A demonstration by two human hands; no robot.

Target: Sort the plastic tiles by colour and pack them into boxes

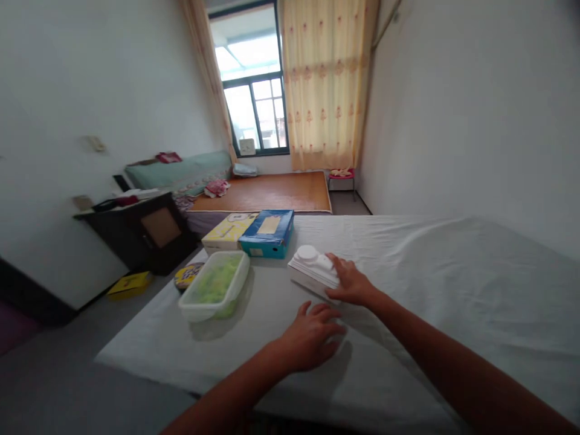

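Note:
A white oblong box-like object [312,272] with a round raised disc on top lies on the white cloth; its exact kind is unclear. My right hand [351,281] grips its right end, thumb on the near side and fingers over the top. Closer to me, my left hand [312,335] hovers just over the cloth with bent, spread fingers, and I see nothing held in it. To the left is a translucent plastic container [215,287] with green contents, apart from both hands.
A blue shoebox-like carton [267,234] and a yellow-and-white box [229,231] stand behind the container. A round yellow-and-dark item [186,276] sits beside it. The cloth-covered table [154,350] ends at the left and front. Beyond are a bed [276,190] and a dark cabinet [140,229].

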